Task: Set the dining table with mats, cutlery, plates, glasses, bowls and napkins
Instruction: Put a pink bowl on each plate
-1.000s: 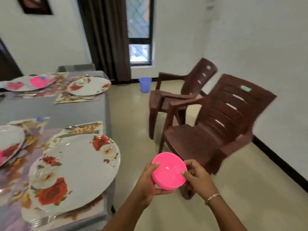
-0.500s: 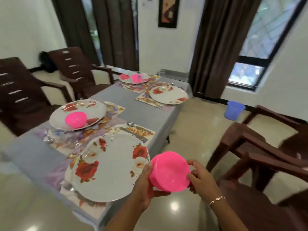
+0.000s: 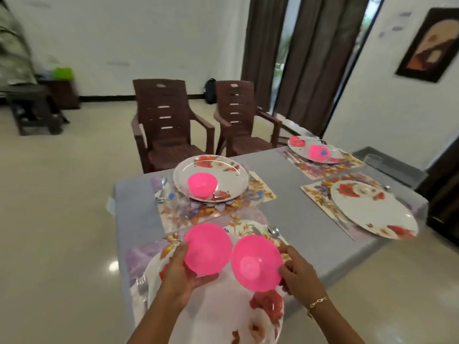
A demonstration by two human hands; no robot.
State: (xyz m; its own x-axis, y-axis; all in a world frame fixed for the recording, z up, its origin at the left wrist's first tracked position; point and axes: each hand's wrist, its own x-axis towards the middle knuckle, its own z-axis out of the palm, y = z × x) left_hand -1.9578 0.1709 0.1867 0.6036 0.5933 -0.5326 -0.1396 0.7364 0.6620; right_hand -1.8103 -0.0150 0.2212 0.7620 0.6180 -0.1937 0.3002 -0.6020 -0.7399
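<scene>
Head view: low in the middle of the frame, my left hand [image 3: 177,276] curls round the left pink bowl [image 3: 207,248] and my right hand [image 3: 298,273] grips the right pink bowl [image 3: 257,263]. Both are side by side above the near plate [image 3: 211,316].

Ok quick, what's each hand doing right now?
Left hand: closed, holding the left bowl.
Right hand: closed, holding the right bowl.
</scene>
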